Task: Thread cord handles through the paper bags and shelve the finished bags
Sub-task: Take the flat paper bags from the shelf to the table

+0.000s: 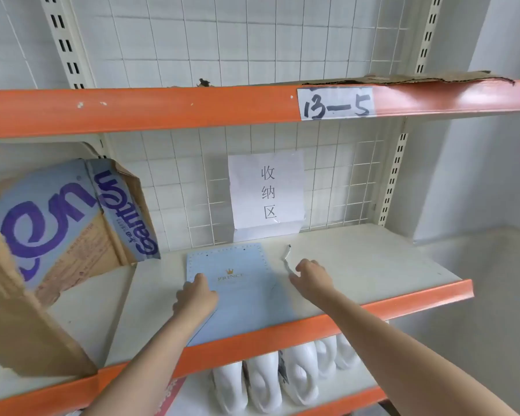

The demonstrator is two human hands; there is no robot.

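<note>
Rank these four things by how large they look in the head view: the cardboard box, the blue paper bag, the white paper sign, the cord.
1. cardboard box, though it is nearest the camera, which enlarges it
2. blue paper bag
3. white paper sign, farther back, so its true size against the bag is unsure
4. cord

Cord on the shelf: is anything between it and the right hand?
Nothing visible. The cord lies bare on the shelf, right of the blue bag, and the right hand reaches its near end.
</note>
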